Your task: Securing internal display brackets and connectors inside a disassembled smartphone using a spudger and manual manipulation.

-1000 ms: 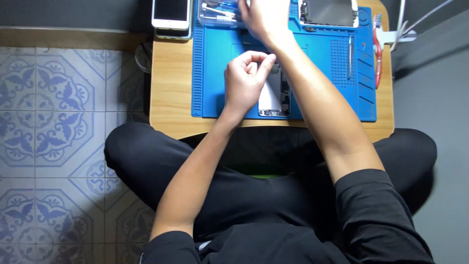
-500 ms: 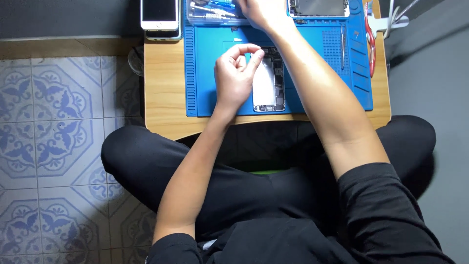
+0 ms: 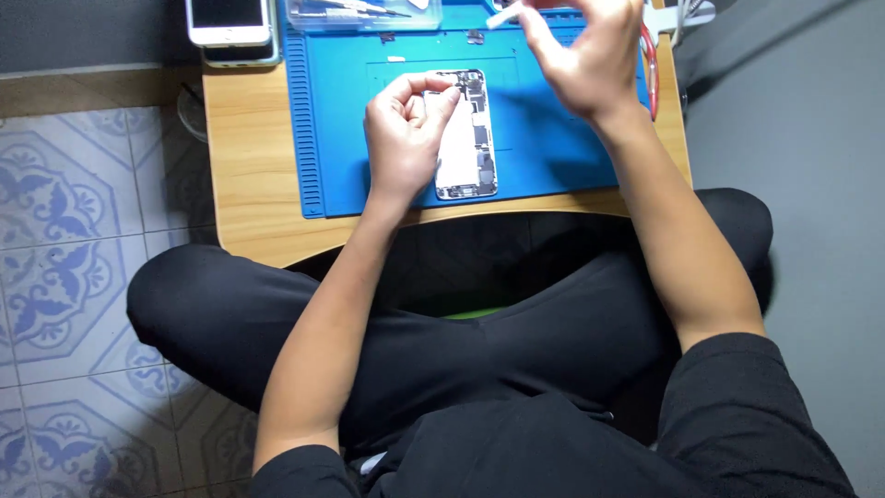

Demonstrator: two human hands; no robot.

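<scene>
An opened smartphone (image 3: pixel 468 138) with its inner boards exposed lies on a blue repair mat (image 3: pixel 369 111). My left hand (image 3: pixel 404 134) rests on the phone's left edge, fingertips pinched together near its top, possibly on a tiny part that I cannot make out. My right hand (image 3: pixel 585 51) hovers above the mat's upper right and holds a thin white tool (image 3: pixel 502 17) that points left.
The mat covers a small wooden table (image 3: pixel 249 166) over my crossed legs. A white smartphone (image 3: pixel 229 20) lies stacked on another at the table's back left. A clear parts tray (image 3: pixel 359 13) sits at the mat's far edge. Red-handled tool (image 3: pixel 651 65) at right. Tiled floor (image 3: pixel 64 203) at left.
My right hand has come back from the far edge of the mat holding the white tool. My left hand stays pinched at the phone's top.
</scene>
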